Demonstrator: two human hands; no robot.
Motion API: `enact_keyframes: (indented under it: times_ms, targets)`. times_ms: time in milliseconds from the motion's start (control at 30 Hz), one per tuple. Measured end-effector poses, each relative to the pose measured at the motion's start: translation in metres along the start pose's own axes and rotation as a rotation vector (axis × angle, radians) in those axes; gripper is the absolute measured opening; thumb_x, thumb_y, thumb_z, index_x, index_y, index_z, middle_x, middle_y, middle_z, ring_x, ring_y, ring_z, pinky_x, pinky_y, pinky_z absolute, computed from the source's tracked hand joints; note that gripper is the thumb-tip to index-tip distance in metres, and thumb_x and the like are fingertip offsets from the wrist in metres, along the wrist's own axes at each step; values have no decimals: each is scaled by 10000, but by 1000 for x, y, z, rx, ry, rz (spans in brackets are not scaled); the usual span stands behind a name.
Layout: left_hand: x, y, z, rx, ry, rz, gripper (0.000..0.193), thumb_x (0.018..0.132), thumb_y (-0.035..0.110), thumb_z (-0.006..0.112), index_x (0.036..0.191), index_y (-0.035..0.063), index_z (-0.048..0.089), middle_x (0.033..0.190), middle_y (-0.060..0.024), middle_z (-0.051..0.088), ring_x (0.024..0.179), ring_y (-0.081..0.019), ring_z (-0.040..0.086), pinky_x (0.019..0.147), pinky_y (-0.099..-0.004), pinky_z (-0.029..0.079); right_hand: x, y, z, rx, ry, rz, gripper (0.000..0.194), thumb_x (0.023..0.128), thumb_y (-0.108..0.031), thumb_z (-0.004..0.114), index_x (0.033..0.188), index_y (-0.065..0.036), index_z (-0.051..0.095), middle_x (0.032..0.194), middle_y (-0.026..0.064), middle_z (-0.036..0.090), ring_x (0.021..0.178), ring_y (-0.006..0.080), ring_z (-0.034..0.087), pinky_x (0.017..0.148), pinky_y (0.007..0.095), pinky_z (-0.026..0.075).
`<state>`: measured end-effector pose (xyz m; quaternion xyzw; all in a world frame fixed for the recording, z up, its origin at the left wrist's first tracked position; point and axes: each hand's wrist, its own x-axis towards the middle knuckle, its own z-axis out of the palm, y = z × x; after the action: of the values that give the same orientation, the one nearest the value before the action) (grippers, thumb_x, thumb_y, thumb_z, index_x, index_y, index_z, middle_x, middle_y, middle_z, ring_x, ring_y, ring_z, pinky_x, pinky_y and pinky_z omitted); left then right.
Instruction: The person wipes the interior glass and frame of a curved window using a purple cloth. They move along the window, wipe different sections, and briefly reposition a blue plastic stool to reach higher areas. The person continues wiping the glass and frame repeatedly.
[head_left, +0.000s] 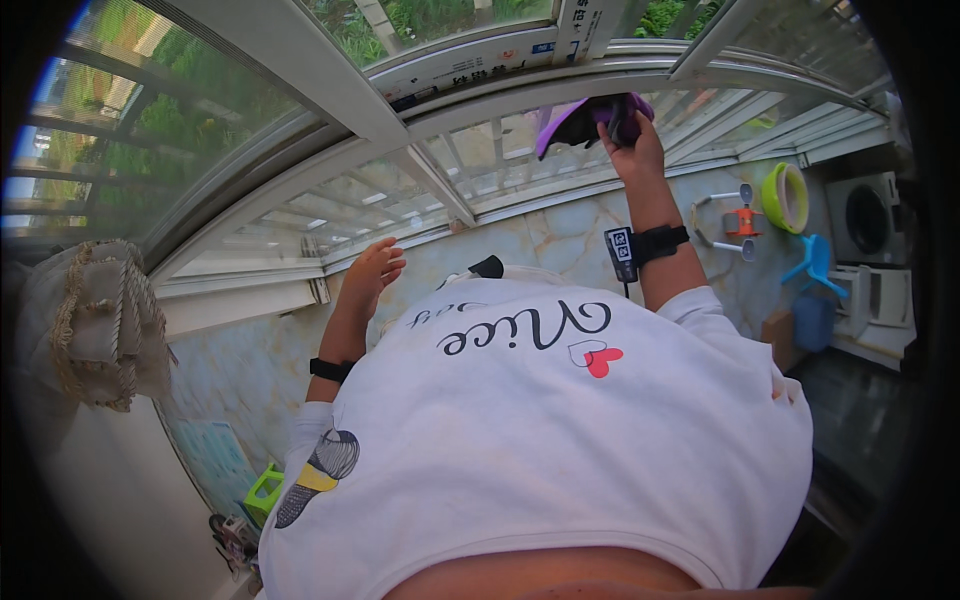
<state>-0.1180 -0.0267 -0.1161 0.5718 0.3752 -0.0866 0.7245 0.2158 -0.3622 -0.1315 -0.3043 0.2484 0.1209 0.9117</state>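
Observation:
My right hand (632, 146) grips a bunched purple cloth (574, 124) with a dark side showing. The cloth lies against or just before the lower glass pane (517, 161) of a white-framed window, under the horizontal frame bar (525, 96); whether it touches the glass is hard to tell. A black strap with a small device (622, 253) circles my right forearm. My left hand (373, 274) hangs in front of the lower window frame, fingers slightly parted, holding nothing. Another black strap (331, 369) sits on my left forearm.
A tied curtain with cords (112, 322) hangs at the left. Marbled tiles (562, 229) run below the window. To the right are a green basin (785, 197), a blue stool (814, 266), a blue bin (814, 322) and a front-loading washing machine (866, 217). A green stool (264, 495) stands lower left.

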Motion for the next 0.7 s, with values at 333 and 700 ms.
enact_keyframes:
  times_ms: [333,700]
  targets:
    - [14,-14,6,141,96,351,378,970,147,521,1317,-3,521,1157,-135,635,1015,-174,642,880,-265,490,-1,21,7,-232,-183,-91,321,897,-256,653,1197,-187,562,1214,-8,583,1148,176,518,998,481,390]
    - [21,25,46,83,-148,145,637,975,348,578,1506,129,304,1332,-120,528,1178,-187,541,964,-366,496,-88,163,79,-1577,-1082,-295,415,787,-249,674,1129,-20,620,1015,183,683,984,322,650,846,399,501]
